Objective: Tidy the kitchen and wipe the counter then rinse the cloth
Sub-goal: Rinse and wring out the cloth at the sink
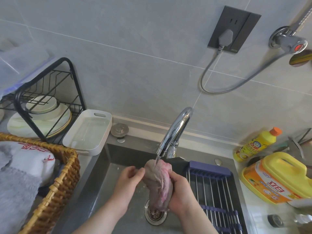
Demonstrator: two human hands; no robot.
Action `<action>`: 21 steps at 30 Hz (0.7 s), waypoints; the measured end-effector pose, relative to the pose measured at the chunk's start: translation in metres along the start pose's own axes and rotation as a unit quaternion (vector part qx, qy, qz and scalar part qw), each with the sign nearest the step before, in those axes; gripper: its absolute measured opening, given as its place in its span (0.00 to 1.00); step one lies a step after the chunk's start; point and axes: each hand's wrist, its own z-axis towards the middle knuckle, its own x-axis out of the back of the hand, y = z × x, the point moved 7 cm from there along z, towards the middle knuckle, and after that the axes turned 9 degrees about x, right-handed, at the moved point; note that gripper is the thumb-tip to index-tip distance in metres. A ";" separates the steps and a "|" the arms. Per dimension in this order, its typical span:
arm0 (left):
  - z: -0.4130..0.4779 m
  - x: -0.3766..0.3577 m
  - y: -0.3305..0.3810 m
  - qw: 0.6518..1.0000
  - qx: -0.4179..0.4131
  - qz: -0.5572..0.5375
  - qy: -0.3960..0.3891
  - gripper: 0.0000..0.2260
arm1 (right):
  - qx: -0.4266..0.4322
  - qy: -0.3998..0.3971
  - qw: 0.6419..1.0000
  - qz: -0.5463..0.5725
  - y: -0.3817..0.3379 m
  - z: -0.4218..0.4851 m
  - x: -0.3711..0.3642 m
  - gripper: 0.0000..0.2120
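A wet grey-pink cloth [157, 181] hangs bunched over the steel sink [101, 179], right under the chrome tap [173, 132], and water runs onto its top. My right hand [181, 191] grips the cloth along its right side with curled fingers. My left hand [130, 179] pinches the cloth's upper left edge between thumb and fingers. The drain strainer [155, 214] lies just below the cloth.
A purple roll-up drying rack [214, 188] covers the sink's right part. Two yellow detergent bottles [256, 143] [276, 178] stand on the right counter. A white tray [87, 132], a black dish rack with plates [42, 105] and a wicker basket [55, 188] of towels are on the left.
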 end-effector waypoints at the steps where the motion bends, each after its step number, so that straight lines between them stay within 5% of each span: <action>1: 0.003 -0.003 -0.002 0.999 0.011 0.004 -0.032 0.44 | -0.007 -0.013 1.000 0.009 0.002 0.000 -0.002 0.23; 7: 0.007 -0.027 -0.019 0.975 0.104 -0.047 -0.189 0.44 | -0.021 -0.055 0.998 0.026 -0.005 0.000 -0.016 0.17; 18: 0.017 -0.020 -0.011 0.979 0.121 -0.128 -0.099 0.20 | -0.026 -0.021 0.999 0.042 -0.008 0.012 -0.001 0.26; 21: 0.020 -0.017 -0.009 0.975 0.111 -0.175 -0.078 0.15 | 0.004 0.017 0.999 -0.039 -0.013 0.018 0.008 0.29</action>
